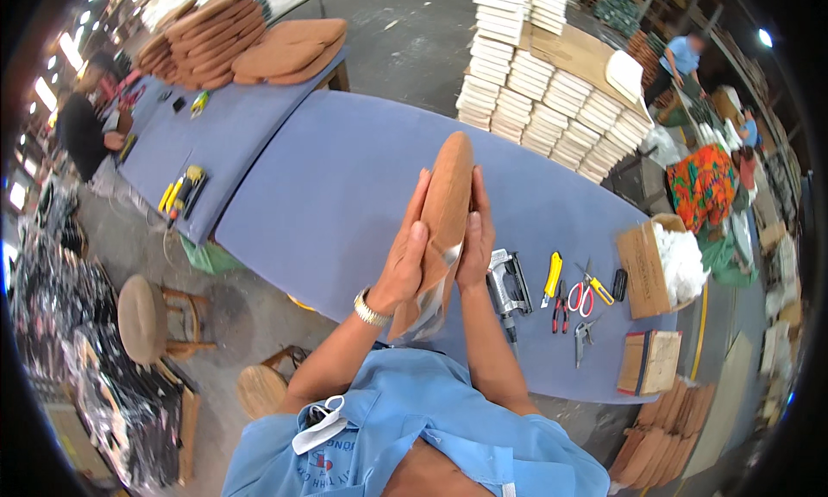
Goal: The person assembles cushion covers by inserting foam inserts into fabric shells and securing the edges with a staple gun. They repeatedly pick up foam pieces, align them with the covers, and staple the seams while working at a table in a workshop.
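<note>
Pressed between the left hand and the right hand, a brown cushion is held on edge, fingers stretched along its 2 sides. It is over a blue table, left of a staple gun, and a shiny clear strip shows at its lower part. Right of the staple gun lie 1 yellow cutter and red-handled scissors; farther right of it sits a cardboard box with white stuffing. Well beyond the staple gun stand piled white slabs.
</note>
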### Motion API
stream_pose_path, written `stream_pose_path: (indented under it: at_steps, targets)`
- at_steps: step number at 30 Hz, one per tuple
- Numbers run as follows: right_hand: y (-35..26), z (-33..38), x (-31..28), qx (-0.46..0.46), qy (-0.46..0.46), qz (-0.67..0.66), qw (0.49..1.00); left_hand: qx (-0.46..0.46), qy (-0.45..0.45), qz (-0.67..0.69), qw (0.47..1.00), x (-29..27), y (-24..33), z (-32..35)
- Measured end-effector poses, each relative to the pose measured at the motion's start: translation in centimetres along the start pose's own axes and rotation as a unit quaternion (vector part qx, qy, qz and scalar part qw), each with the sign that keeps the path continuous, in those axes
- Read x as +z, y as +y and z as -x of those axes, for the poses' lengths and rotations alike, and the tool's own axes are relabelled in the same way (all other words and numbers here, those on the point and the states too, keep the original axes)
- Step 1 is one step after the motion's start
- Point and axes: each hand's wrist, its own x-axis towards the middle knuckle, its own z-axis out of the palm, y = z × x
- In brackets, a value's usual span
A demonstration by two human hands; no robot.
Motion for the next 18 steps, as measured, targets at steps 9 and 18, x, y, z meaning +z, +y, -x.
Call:
stream_pose_path:
  at_steps: [9, 18]
  targets:
    - [2.1, -0.2, -0.5, 0.075, 0.027, -0.084, 0.993, -0.095, -0.031, -0.024, 0.995, -2.2, -5.0, 1.4]
    - [-0.2, -0.2, 2.0, 0.077, 0.054, -0.057, 0.994, -0.119, -0.046, -0.026, 0.991, -2.7, -4.0, 2.2]
